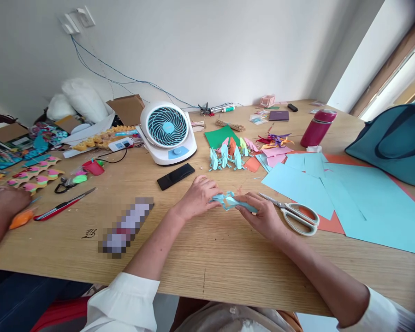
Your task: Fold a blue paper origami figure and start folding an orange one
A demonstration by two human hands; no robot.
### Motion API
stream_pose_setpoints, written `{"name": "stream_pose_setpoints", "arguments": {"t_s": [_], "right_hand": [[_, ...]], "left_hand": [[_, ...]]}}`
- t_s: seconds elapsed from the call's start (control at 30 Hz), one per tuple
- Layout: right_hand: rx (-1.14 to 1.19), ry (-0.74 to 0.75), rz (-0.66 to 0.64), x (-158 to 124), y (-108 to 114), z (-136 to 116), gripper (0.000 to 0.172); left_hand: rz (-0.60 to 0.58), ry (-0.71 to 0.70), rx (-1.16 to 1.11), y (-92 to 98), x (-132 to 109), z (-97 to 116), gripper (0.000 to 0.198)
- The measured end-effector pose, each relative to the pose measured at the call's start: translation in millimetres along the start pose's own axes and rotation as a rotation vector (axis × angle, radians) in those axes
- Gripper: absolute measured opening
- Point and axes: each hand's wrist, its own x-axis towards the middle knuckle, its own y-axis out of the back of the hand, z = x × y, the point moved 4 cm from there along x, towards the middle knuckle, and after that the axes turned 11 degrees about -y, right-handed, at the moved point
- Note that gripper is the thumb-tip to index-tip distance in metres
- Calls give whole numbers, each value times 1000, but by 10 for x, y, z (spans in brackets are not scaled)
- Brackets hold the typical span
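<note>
Between my hands is a light-blue folded paper figure (230, 201), held just above the wooden table. My left hand (200, 196) pinches its left end. Around its longer right part, the fingers of my right hand (259, 212) are closed. Scissors with pale handles (302, 219) lie right beside my right hand, blades toward it. Beyond my hands stands a group of similar folded paper figures (225, 157) in blue, pink, orange and green. Large light-blue paper sheets (376, 203) and some orange ones spread out to the right.
A white fan (168, 131) stands at the back, with a black case (176, 176) before it. A magenta bottle (318, 128) and a teal bag (394, 138) are at the right. At the far left, another person's hand (10, 200) rests near a red-handled cutter (64, 205).
</note>
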Motion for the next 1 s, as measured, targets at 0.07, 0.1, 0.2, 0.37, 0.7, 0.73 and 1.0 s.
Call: {"name": "stream_pose_setpoints", "arguments": {"t_s": [0.07,0.1,0.2,0.37,0.7,0.73,1.0], "right_hand": [[-47,51,7,-7,4,-1,23],[-74,72,5,-10,2,2,25],[-139,101,-10,-16,-15,26,29],[-169,116,-34,-19,-63,46,32],[-252,106,-20,-20,-60,15,32],[-257,112,-19,-23,-64,13,31],[-295,140,-37,-32,-47,-35,29]], "left_hand": [[5,-21,9,34,6,78,24],[5,-26,8,49,0,101,23],[16,-16,-14,85,-36,123,23],[54,13,-66,121,-84,120,23],[110,1,-16,199,-86,174,22],[106,-5,-7,195,-81,186,22],[91,-28,83,178,-65,237,21]]}}
